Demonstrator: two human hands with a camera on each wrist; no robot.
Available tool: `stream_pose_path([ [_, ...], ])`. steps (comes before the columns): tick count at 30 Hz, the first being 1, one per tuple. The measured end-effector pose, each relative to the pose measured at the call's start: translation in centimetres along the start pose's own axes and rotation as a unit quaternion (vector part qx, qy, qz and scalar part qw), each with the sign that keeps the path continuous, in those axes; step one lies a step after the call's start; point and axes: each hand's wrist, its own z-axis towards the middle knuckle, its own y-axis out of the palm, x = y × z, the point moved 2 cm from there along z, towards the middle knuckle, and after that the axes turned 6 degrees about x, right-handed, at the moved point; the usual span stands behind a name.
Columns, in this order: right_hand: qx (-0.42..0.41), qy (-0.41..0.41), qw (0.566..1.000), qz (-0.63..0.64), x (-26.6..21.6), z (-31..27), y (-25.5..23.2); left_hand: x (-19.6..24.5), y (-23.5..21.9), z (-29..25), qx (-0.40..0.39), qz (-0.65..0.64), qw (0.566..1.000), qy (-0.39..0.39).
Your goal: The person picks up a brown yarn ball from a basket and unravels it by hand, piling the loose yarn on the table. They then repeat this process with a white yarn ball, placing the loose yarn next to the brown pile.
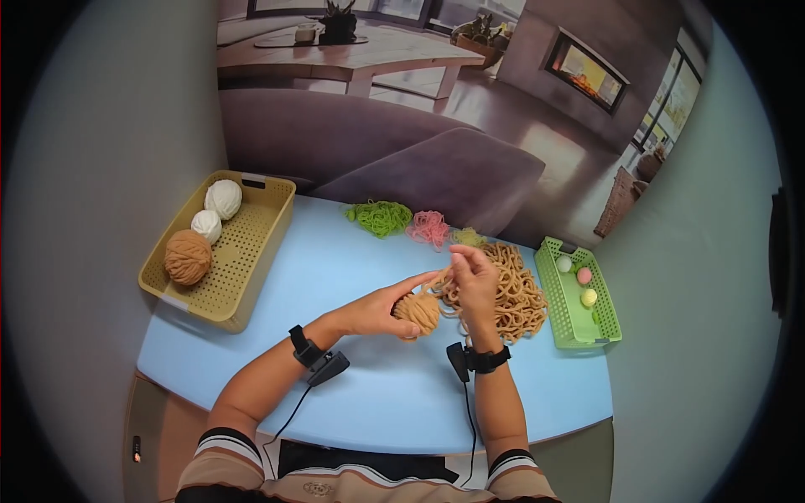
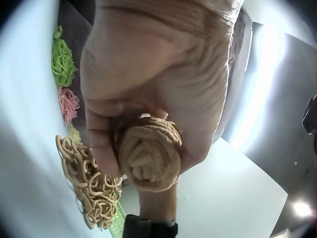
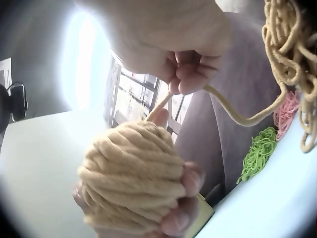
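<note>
A tan yarn ball is gripped in the left hand, its fingers and thumb around the sides. The right hand pinches the tan strand between thumb and fingers, just above and to the right of the ball in the head view. From the pinch, the strand runs one way to the ball and the other way toward a loose heap of tan yarn at the right.
A yellow basket at left holds two white balls and a brown ball. Green yarn, pink yarn and pale yellow yarn lie at the back. A green basket with small balls stands at right.
</note>
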Motion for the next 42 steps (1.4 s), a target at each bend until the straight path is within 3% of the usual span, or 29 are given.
stream_pose_path([
  [4,0.14,-0.084,0.986,0.015,-2.9,1.4,-3.3,-1.9,-1.3,0.4,0.088,0.009,0.995,-0.035],
  [7,0.221,-0.11,0.969,-0.009,-3.9,2.6,-7.3,-3.8,-3.5,0.8,0.208,-0.101,0.969,-0.087],
  [10,0.186,-0.074,0.968,-0.152,-1.4,4.0,-11.0,-4.8,-4.3,0.8,0.195,-0.203,0.959,-0.022],
  [11,0.168,-0.177,0.936,-0.253,-0.2,4.5,-11.0,-4.7,-4.2,0.9,0.183,-0.222,0.958,0.0],
  [13,0.123,-0.364,0.812,-0.44,1.9,4.9,-10.5,-4.0,-3.7,0.9,0.171,-0.232,0.957,-0.01],
  [15,0.008,-0.191,0.947,-0.258,1.0,3.1,-5.7,-3.2,-3.1,0.8,0.159,-0.223,0.962,-0.021],
  [17,-0.155,0.078,0.961,-0.217,-1.5,0.7,-1.2,-2.6,-2.8,0.8,0.143,-0.195,0.97,-0.033],
  [20,-0.285,0.04,0.943,-0.169,-1.3,-1.2,1.8,-1.5,-2.2,0.6,0.12,-0.145,0.982,-0.037],
  [23,-0.287,0.049,0.933,-0.211,-1.1,-0.4,0.5,-0.6,-1.8,0.5,0.125,-0.071,0.989,-0.018],
  [24,-0.249,0.054,0.933,-0.255,-1.4,-0.3,-0.2,-0.6,-1.7,0.5,0.116,-0.068,0.991,-0.019],
  [27,-0.126,-0.07,0.953,-0.268,-0.4,0.7,-1.2,-1.6,-1.5,0.5,0.102,-0.056,0.993,-0.027],
  [29,-0.019,-0.07,0.976,-0.206,-1.1,0.8,-2.3,-3.0,-2.0,0.7,0.115,-0.046,0.992,-0.035],
  [32,0.109,-0.097,0.98,-0.135,-2.0,1.9,-4.3,-4.4,-3.6,1.1,0.22,-0.053,0.972,-0.067],
  [35,0.183,-0.125,0.955,-0.199,-2.4,3.1,-7.8,-4.0,-5.1,1.1,0.251,-0.192,0.949,-0.009],
  [38,0.165,-0.184,0.867,-0.434,0.4,4.2,-10.7,-2.6,-4.3,0.9,0.224,-0.228,0.947,0.033],
  [40,0.123,-0.324,0.849,-0.4,1.9,4.7,-9.3,-2.2,-3.5,0.9,0.202,-0.243,0.948,0.037],
  [42,0.0,-0.179,0.941,-0.288,0.7,3.5,-6.0,-1.7,-3.0,0.8,0.172,-0.259,0.95,0.02],
])
